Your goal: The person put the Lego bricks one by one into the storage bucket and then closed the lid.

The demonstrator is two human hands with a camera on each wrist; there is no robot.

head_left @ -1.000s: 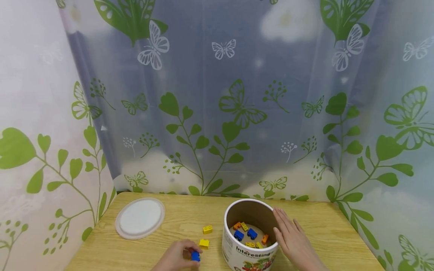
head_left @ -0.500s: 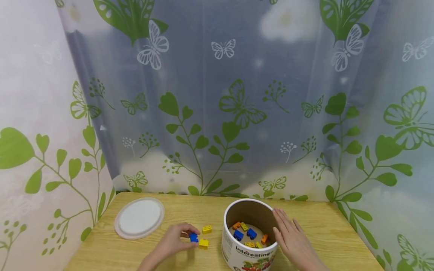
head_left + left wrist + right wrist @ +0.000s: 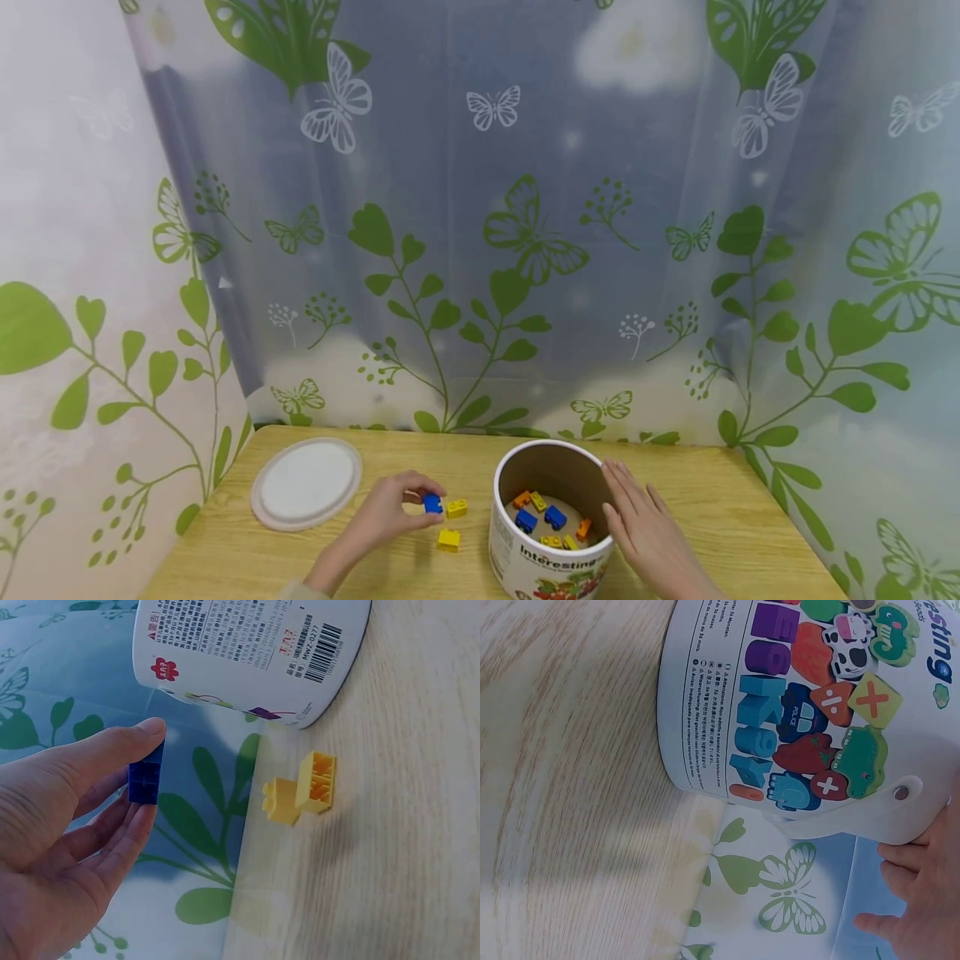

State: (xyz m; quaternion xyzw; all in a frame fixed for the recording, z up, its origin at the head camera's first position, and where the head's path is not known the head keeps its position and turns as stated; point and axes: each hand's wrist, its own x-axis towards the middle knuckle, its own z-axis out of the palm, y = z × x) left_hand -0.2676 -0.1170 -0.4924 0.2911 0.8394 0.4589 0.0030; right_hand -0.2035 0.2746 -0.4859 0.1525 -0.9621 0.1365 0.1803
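My left hand (image 3: 396, 510) pinches a blue toy building brick (image 3: 432, 503) between thumb and fingers, above the table left of the bucket. In the left wrist view the hollow underside of the blue brick (image 3: 144, 782) faces the camera. Two yellow bricks lie close by: the farther yellow brick (image 3: 457, 508) beside the fingertips, the nearer yellow brick (image 3: 448, 541) below the hand. The round white bucket (image 3: 504, 550) stands upright, holding several blue, orange and yellow bricks. Against its right side rests my right hand (image 3: 651, 533), fingers straight along the rim.
A round white lid (image 3: 309, 481) lies flat at the left of the wooden table (image 3: 408, 458). Behind the table and at both sides hangs a curtain (image 3: 465, 333) printed with leaves and butterflies. The bucket carries a white handle (image 3: 817, 825) fixed by a rivet.
My left hand has carried the blue brick away from me across the table, past the nearer yellow brick to beside the farther one. The right hand and the bucket stay put.
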